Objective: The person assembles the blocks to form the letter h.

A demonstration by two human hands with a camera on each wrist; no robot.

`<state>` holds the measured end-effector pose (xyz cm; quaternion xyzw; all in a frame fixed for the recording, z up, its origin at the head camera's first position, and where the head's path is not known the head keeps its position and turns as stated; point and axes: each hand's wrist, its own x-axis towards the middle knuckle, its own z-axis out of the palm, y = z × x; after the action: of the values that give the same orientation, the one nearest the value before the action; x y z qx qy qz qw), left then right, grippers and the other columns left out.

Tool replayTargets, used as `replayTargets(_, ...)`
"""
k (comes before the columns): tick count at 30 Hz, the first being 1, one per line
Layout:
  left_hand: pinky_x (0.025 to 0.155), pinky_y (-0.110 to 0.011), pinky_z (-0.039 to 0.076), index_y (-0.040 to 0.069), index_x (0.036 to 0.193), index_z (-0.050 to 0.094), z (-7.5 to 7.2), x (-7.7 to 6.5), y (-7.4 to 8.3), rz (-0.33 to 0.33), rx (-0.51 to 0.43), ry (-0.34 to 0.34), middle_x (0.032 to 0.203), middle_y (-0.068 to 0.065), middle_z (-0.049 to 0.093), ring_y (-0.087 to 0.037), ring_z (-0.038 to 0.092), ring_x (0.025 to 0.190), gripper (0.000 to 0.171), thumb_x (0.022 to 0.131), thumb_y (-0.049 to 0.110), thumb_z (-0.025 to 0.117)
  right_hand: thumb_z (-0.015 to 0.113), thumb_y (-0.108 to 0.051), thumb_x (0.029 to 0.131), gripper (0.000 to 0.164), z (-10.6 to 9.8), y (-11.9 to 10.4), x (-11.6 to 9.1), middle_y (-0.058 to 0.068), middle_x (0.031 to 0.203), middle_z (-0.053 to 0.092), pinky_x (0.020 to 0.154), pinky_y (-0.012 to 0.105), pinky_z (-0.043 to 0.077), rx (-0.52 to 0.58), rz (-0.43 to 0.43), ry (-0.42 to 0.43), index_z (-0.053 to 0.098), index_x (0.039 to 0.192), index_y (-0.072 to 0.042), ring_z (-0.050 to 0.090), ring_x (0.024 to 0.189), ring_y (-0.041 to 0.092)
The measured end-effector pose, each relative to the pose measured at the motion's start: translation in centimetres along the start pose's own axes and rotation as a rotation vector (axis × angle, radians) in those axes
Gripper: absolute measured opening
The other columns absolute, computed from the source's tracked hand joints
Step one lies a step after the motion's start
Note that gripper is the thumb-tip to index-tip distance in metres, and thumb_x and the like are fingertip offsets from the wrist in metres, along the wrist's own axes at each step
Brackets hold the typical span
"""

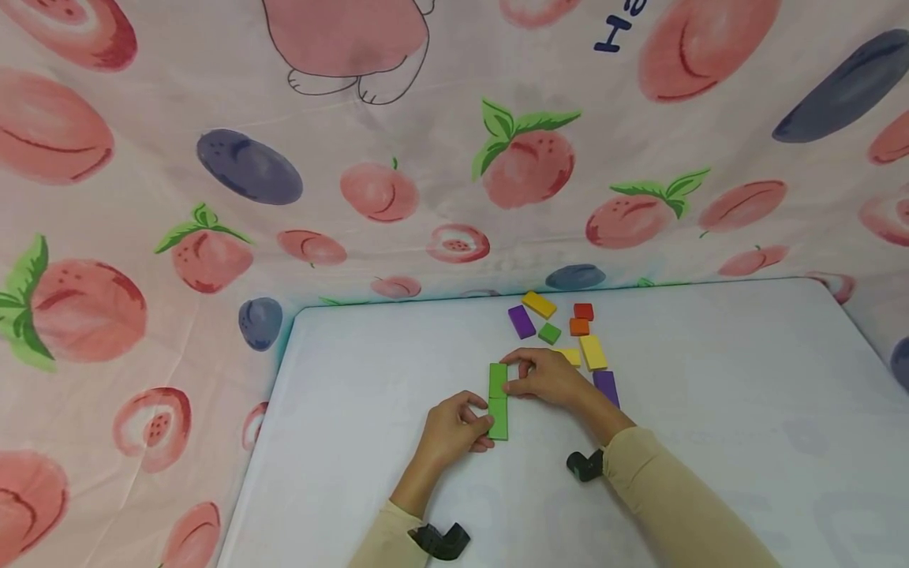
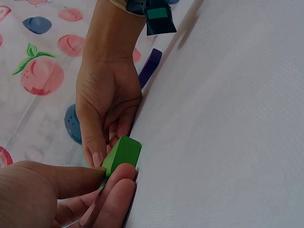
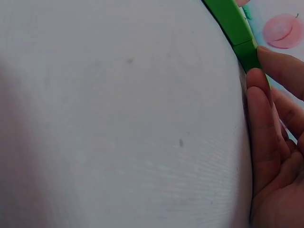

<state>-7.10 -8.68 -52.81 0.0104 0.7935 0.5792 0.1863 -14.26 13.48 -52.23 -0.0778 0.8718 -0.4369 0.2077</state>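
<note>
Two green rectangular blocks lie end to end in a straight line on the white table [image 1: 341,473]. The near green block [image 1: 499,422] is pinched between thumb and fingers of my left hand [image 1: 450,428]. On the far green block [image 1: 499,379], my right hand [image 1: 550,375] has its thumb at the side and its index finger at the far end. The left wrist view shows the green [image 2: 126,154] between both hands. In the right wrist view, a thin seam crosses the green pair [image 3: 231,23] where the ends meet.
Beyond and beside the right hand lie several loose blocks: a purple block [image 1: 521,322], a yellow block [image 1: 540,304], a small green block [image 1: 549,333], a red block [image 1: 584,312], an orange block [image 1: 579,326] and another purple block [image 1: 606,388]. A fruit-print cloth [image 1: 426,134] borders the table.
</note>
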Motion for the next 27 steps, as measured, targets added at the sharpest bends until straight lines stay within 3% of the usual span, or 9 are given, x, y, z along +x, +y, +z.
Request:
replayTargets(19, 0.056, -0.03, 0.061, 0.002, 0.109, 0.064, 0.08, -0.26, 0.05, 0.0, 0.028, 0.013, 0.077, -0.007, 0.068, -0.015, 0.074, 0.06, 0.02, 0.096, 0.017, 0.068, 0.083, -0.034, 0.085, 0.044, 0.03, -0.04, -0.09, 0.0, 0.081, 0.061, 0.064, 0.029, 0.042, 0.014, -0.01, -0.004, 0.071, 0.125, -0.021, 0.054, 0.068, 0.017)
replayTargets(27, 0.055, -0.029, 0.06, 0.004, 0.11, 0.063, 0.01, -0.16, 0.31, 0.007, 0.08, -0.002, 0.074, -0.003, 0.068, -0.013, 0.072, 0.057, 0.02, 0.096, 0.017, 0.07, 0.088, -0.038, 0.078, 0.053, 0.06, -0.01, -0.12, -0.001, 0.084, 0.059, 0.066, 0.029, 0.041, -0.02, -0.03, 0.008, 0.07, 0.126, -0.023, 0.051, 0.074, 0.017)
